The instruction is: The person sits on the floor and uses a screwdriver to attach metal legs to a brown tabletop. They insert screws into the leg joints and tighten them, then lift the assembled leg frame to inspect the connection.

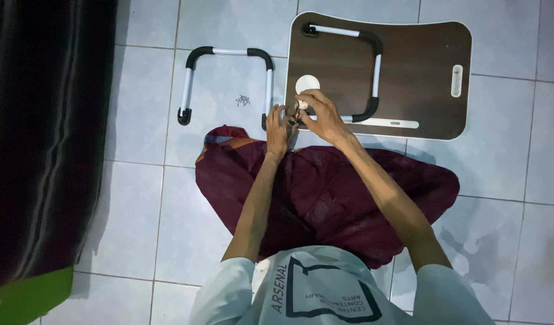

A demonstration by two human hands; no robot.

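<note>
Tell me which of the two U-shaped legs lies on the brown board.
The right-hand leg lies on the brown board, next to both hands. The other leg lies apart on the floor tiles, beside the small screws.

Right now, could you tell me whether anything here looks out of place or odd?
One U-shaped leg lies loose on the tiles, apart from the brown tabletop, which lies underside up. Small screws sit scattered on the floor beside that leg. Nothing looks broken or spilled.

- Tabletop (421, 78): dark brown woodgrain, white edging.
- Leg frames (229, 53): white tubes, black corner joints.
- Floor (506, 168): pale grey tiles.
- Cloth (325, 198): maroon.
</note>
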